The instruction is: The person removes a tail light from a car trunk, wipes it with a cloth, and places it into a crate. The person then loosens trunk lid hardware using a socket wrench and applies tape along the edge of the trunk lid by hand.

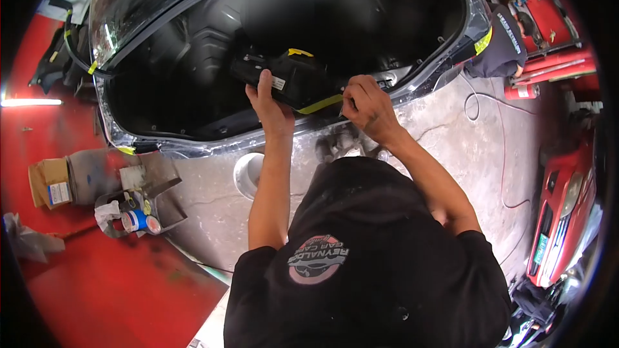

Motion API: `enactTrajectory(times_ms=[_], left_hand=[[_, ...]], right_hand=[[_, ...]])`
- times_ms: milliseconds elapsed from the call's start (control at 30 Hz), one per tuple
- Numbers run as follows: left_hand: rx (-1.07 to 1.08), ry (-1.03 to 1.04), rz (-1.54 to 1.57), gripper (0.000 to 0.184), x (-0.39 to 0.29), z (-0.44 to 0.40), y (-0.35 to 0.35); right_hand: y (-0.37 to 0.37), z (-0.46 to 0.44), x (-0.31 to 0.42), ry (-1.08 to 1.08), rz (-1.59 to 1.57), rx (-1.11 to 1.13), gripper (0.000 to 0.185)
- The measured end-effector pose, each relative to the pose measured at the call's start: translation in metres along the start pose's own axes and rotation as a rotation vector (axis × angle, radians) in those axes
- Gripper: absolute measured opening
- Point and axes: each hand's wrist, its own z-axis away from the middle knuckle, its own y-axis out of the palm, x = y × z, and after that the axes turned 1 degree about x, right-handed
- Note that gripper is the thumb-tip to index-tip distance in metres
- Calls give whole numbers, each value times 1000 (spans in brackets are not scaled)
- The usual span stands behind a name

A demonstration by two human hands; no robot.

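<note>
Black part (303,80), upper centre of the frame: held over the dark trunk (213,146), whose rim is seen curving below it; a white label (278,83) is borne on its face, and a yellow piece (300,53) is seen at its top edge. Left hand (269,108), centre: fingers clamped on the part's lower left, some of them hidden behind it. Yellow tape (321,104), right of the left hand: stretched along the part's lower edge. Right hand (367,106), just right of centre: fingers bent and pinched together on the tape's right end. Pale ring-shaped item (242,177), below the trunk: set on the concrete floor (483,161). Cardboard box (48,180) and blue can (134,220), lower left: placed near each other. Lit tube (31,102), far left: seen against red. Co-worker (500,42), dark-shirted, upper right: partly hidden by the trunk's corner, beside a red tool chest (547,9). Red bumper (558,232), lower right: fitted with a green plate (541,249).
</note>
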Motion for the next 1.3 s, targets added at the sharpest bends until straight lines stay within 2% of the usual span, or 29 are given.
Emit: enactTrajectory(times_ms=[167,267,400,600,700,800,833,933,967,1000,1067,1167,1300], left_hand=[[-183,-12,44,45,-1,-2,-7],[-212,62,56,44,0,0,-4],[-249,42,144,44,6,-3,-12],[-233,-42,115,43,11,10,-24],[-172,-201,128,56,4,34,-23],[-348,-270,150,75,2,59,-8],[-484,-277,271,84,3,62,-3],[-303,-220,314,87,0,82,-18],[-350,-215,320,85,-3,92,-19],[-339,-147,231,82,-6,108,-14],[-374,-104,165,78,-9,141,-13],[-352,-109,237,71,4,189,-49],[-469,-138,224,72,25,265,-92]], right_hand=[[17,-2,20,13,-108,16,20],[21,-2,42,-46,-199,78,20],[30,3,64,-64,-355,176,23],[28,24,67,-283,-363,376,23],[14,35,53,-331,-300,463,22],[-5,61,26,-348,-216,603,20],[-10,76,14,-348,-185,655,19],[-20,119,-28,-231,-349,551,18],[-27,129,-43,-36,-402,655,17],[-26,144,-61,13,-482,570,15],[-41,153,-72,309,-528,643,13],[-47,164,-79,393,-589,622,12],[-33,188,-91,540,-693,734,26]])
